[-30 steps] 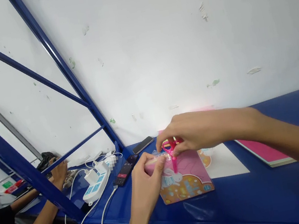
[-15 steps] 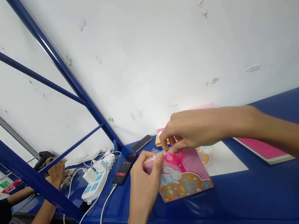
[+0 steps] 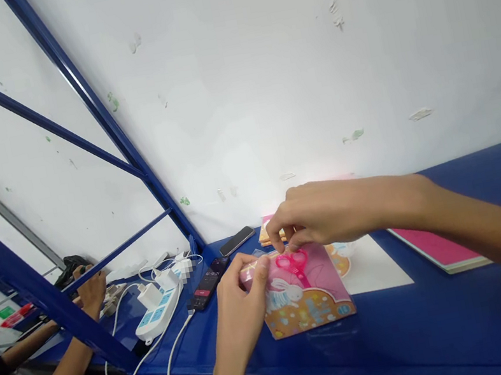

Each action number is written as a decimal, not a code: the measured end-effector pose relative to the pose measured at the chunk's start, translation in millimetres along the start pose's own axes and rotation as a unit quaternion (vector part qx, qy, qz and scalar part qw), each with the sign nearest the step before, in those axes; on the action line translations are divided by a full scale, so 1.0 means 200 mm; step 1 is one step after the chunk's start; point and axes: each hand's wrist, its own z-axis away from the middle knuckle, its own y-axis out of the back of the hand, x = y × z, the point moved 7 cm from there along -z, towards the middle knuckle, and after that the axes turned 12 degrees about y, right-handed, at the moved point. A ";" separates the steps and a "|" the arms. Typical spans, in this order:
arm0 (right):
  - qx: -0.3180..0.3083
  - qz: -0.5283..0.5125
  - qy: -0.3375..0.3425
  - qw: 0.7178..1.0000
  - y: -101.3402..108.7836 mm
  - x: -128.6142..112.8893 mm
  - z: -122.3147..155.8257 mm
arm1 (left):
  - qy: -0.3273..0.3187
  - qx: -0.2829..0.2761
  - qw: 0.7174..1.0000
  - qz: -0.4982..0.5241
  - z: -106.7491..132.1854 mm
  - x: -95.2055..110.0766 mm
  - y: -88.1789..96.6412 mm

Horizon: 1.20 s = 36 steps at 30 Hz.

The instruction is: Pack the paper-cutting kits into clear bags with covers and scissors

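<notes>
A pink and orange picture packet [image 3: 308, 306] in clear plastic is tilted up over the front of the blue desk. Its front shows a white rabbit and the number 10. Small pink scissors [image 3: 296, 265] sit against its upper part, under the plastic as far as I can see. My left hand [image 3: 243, 295] grips the packet's upper left corner, thumb on the front and fingers behind. At the top edge, just above the scissor handles, my right hand [image 3: 302, 220] pinches the wrapper with bent fingers. Its exact fingertip hold is partly hidden.
Behind the packet lie a white sheet [image 3: 380, 265] and orange-patterned cards [image 3: 265, 231]. A pink book [image 3: 440, 248] lies right, under my forearm. Left are two phones [image 3: 209, 283] [image 3: 237, 240], a power strip [image 3: 159, 313] with cables, a blue frame post [image 3: 128, 151] and another person's arm [image 3: 70, 374].
Both hands stay on the packet in nearly the same place. The right fingers have shifted very slightly at its top edge, and more of the scissor handles shows. The view has moved a little.
</notes>
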 end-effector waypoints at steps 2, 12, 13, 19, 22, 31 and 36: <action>0.001 0.006 0.003 1.000 -0.01 0.00 0.00 | 0.000 -0.003 1.000 0.001 0.00 0.00 0.00; 0.021 0.000 -0.003 1.000 0.04 -0.05 0.03 | -0.002 0.004 1.000 -0.001 0.01 0.01 0.00; 0.023 0.002 -0.006 1.000 0.04 -0.04 0.03 | -0.002 0.003 1.000 -0.002 0.01 0.01 0.00; 0.053 0.009 -0.014 0.998 0.04 -0.01 0.03 | -0.002 0.000 1.000 -0.004 0.00 0.00 0.00; 0.065 0.023 -0.033 0.997 0.05 -0.01 0.03 | -0.006 0.002 1.000 -0.007 0.00 0.00 0.00; 0.036 0.024 -0.070 0.997 0.03 0.00 0.03 | -0.006 0.003 1.000 -0.004 0.00 0.00 0.00; 0.035 0.037 -0.059 0.997 0.01 0.03 0.03 | -0.009 0.001 1.000 -0.002 0.00 0.01 -0.01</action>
